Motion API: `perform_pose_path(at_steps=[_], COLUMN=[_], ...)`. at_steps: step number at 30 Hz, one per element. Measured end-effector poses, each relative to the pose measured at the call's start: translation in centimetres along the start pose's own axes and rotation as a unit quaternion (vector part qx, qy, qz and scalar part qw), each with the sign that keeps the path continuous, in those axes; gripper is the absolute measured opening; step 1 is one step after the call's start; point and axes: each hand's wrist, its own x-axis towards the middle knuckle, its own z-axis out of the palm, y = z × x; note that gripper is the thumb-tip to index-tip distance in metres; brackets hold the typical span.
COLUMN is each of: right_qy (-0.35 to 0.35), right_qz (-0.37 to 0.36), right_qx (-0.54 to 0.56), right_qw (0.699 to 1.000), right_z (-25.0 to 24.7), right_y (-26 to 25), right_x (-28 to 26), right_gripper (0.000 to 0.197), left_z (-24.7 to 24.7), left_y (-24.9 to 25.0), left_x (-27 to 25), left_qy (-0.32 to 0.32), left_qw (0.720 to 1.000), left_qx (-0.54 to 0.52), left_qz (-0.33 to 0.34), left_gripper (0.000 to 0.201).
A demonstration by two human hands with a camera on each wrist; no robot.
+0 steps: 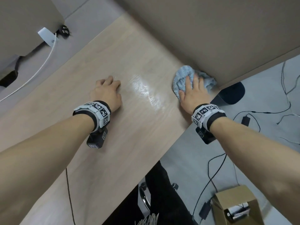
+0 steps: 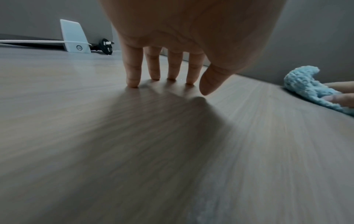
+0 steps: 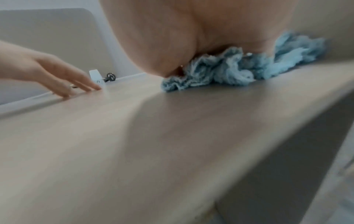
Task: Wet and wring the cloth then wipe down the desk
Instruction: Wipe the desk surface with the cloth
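A light blue fluffy cloth lies bunched on the pale wooden desk, near its right edge and against the grey partition. My right hand presses flat on the cloth with straight fingers. My left hand rests on the desk to the left; its fingertips touch the bare wood and it holds nothing. A wet shiny streak lies between the hands. In the left wrist view the cloth is at the far right.
A grey partition borders the desk at the back right. A white power strip with a white cable and a black plug sit at the desk's far left. Cables, a cardboard box and a black chair base lie on the floor.
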Motion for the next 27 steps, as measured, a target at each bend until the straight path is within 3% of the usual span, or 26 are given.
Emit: perform_pose_path(at_steps=[3, 7, 9, 13, 17, 21, 27], right_qy=[-0.023, -0.052, -0.049, -0.030, -0.036, -0.036, -0.027], right_qz=[0.021, -0.126, -0.150, -0.113, -0.079, -0.032, -0.103], right_qx=[0.016, -0.026, -0.040, -0.030, -0.026, -0.028, -0.022], right_qw=[0.999, 0.990, 0.987, 0.993, 0.996, 0.998, 0.994], right_z=[-0.6, -0.3, -0.9, -2.4, -4.5, -5.3, -8.0], right_y=[-2.9, -6.0, -5.7, -5.4, -7.8, -12.4, -20.9], right_x=[0.5, -0.9, 0.1, 4.6, 9.9, 13.1, 21.5], right_gripper=[0.068, 0.071, 0.071, 0.070, 0.072, 0.074, 0.073], left_z=[-0.2, -0.8, -1.4, -2.9, -4.4, -5.8, -5.5], left_y=[0.5, 1.2, 0.9, 0.0, -2.3, -5.7, -10.4], left_x=[-0.2, -0.1, 0.5, 1.9, 4.2, 6.0, 6.3], left_qy=[0.009, -0.012, -0.036, -0.072, 0.003, 0.038, 0.024], left_qw=[1.000, 0.999, 0.998, 0.994, 0.985, 0.983, 0.980], left_qx=[-0.016, -0.027, -0.032, -0.074, -0.149, -0.121, -0.099], left_qz=[-0.012, -0.029, -0.036, -0.046, -0.091, -0.136, -0.171], left_gripper=[0.047, 0.046, 0.047, 0.051, 0.047, 0.049, 0.053])
